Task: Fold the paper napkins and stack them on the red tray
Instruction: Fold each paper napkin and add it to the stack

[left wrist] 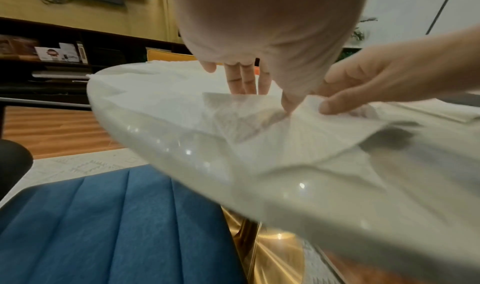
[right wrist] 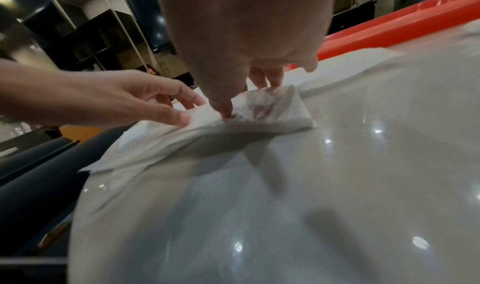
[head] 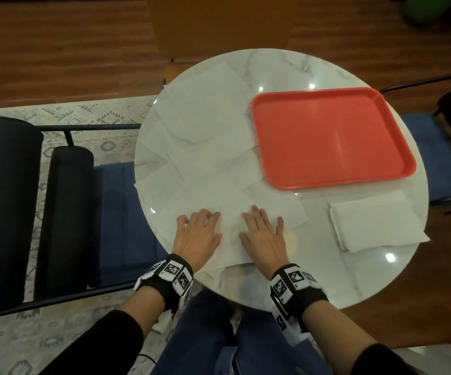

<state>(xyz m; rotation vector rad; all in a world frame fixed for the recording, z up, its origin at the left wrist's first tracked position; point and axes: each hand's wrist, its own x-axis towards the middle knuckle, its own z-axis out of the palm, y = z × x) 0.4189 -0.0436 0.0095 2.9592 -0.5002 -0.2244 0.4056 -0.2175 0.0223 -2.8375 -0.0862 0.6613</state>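
The red tray (head: 327, 136) lies bare on the right half of the round marble table (head: 286, 66); its rim (right wrist: 389, 26) shows in the right wrist view. Several unfolded white napkins (head: 205, 117) overlap on the left half. One napkin (head: 231, 226) lies at the near edge under both hands. My left hand (head: 198, 234) rests flat on its left part with straight fingers (left wrist: 244, 79). My right hand (head: 262, 234) presses its right part, thumb (right wrist: 224, 106) down on the paper. In the wrist views the napkin (left wrist: 272, 136) bulges up slightly between the hands.
A neat pile of white napkins (head: 376, 226) sits at the table's right front. Blue chairs stand on the left (head: 116, 212) and right (head: 430, 147). Black bolsters (head: 5, 185) lie far left, and a wooden chair back (head: 219, 23) stands beyond the table.
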